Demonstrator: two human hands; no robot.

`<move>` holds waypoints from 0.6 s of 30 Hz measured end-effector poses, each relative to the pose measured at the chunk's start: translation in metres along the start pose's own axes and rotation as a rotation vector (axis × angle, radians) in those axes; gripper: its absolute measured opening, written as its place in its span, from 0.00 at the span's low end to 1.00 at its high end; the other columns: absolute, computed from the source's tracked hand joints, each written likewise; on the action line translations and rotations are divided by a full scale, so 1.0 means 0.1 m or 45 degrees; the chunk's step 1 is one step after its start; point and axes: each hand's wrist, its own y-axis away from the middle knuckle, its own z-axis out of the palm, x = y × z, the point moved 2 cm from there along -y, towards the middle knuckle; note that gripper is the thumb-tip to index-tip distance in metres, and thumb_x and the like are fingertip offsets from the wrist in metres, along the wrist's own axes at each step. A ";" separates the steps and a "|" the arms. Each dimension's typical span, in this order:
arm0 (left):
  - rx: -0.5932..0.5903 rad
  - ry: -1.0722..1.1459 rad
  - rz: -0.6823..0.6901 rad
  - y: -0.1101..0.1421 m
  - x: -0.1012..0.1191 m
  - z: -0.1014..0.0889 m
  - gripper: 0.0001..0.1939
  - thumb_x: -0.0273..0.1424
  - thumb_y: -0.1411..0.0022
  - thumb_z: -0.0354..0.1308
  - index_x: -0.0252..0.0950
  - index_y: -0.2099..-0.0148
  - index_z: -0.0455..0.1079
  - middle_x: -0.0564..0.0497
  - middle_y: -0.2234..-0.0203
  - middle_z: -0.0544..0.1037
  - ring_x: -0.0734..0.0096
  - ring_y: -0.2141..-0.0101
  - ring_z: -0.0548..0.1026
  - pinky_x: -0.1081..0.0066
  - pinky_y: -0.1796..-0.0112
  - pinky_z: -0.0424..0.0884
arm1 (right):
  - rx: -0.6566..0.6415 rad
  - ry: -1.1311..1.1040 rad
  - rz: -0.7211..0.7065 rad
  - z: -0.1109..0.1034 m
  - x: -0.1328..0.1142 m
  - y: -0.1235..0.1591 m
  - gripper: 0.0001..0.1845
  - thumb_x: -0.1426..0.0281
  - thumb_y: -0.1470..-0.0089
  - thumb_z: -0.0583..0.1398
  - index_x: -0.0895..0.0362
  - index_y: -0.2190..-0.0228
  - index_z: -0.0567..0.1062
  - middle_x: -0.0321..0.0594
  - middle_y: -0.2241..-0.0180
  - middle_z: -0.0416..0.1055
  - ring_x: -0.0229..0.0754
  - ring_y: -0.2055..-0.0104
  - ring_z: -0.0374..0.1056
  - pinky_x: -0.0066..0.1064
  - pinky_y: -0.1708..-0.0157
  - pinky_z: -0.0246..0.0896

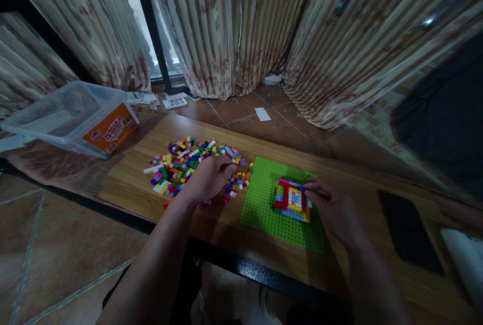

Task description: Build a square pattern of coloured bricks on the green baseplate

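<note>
bricks (181, 159) lie loose, too many to count, under the left hand (211, 176), its grip pinched above them, contents hidden. the right hand (332, 207) angles inward, fingers at the edge of 1 brick build (294, 199) on 1 green baseplate (260, 204); whether its grip is closed, i cannot tell. 1 bin (71, 118) sits left, 1 dark slab (409, 229) right.
</note>
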 end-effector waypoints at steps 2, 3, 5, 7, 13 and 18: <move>-0.004 -0.003 -0.007 0.00 0.00 0.00 0.16 0.34 0.37 0.48 0.35 0.76 0.59 0.57 0.82 0.59 0.77 0.78 0.58 0.73 0.75 0.51 | 0.009 -0.055 0.045 0.01 0.00 0.00 0.12 0.59 0.50 0.62 0.53 0.67 0.79 0.43 0.51 0.75 0.50 0.48 0.69 0.47 0.47 0.62; -0.004 -0.006 -0.008 0.00 0.00 0.00 0.16 0.34 0.37 0.48 0.35 0.76 0.59 0.57 0.82 0.59 0.77 0.78 0.58 0.73 0.75 0.51 | 0.018 -0.073 0.075 0.01 0.00 0.00 0.13 0.59 0.51 0.62 0.53 0.68 0.80 0.43 0.52 0.75 0.50 0.49 0.70 0.47 0.47 0.62; -0.005 -0.015 -0.005 0.00 -0.01 0.00 0.15 0.34 0.37 0.48 0.34 0.76 0.60 0.57 0.82 0.59 0.77 0.78 0.58 0.73 0.75 0.51 | 0.038 -0.093 0.127 0.01 -0.01 0.00 0.13 0.59 0.53 0.63 0.54 0.68 0.80 0.44 0.54 0.76 0.51 0.50 0.71 0.46 0.49 0.63; -0.002 -0.024 0.004 0.00 -0.02 0.01 0.15 0.34 0.37 0.48 0.35 0.76 0.60 0.57 0.82 0.59 0.77 0.78 0.58 0.73 0.75 0.51 | 0.053 -0.102 0.145 0.00 -0.03 0.00 0.13 0.59 0.54 0.64 0.54 0.68 0.80 0.44 0.55 0.77 0.51 0.51 0.71 0.45 0.50 0.65; 0.007 -0.030 0.013 0.00 -0.03 0.01 0.16 0.35 0.37 0.48 0.35 0.76 0.59 0.57 0.82 0.60 0.77 0.78 0.58 0.73 0.75 0.51 | 0.073 -0.071 0.105 0.01 -0.03 0.00 0.12 0.59 0.53 0.63 0.53 0.69 0.80 0.43 0.56 0.77 0.49 0.53 0.72 0.42 0.54 0.67; 0.008 -0.026 0.002 0.00 -0.01 0.00 0.16 0.34 0.37 0.48 0.35 0.76 0.59 0.57 0.83 0.60 0.77 0.78 0.58 0.73 0.75 0.51 | 0.088 -0.052 0.092 0.00 -0.03 0.00 0.12 0.59 0.53 0.64 0.53 0.69 0.81 0.42 0.57 0.77 0.49 0.54 0.73 0.41 0.55 0.68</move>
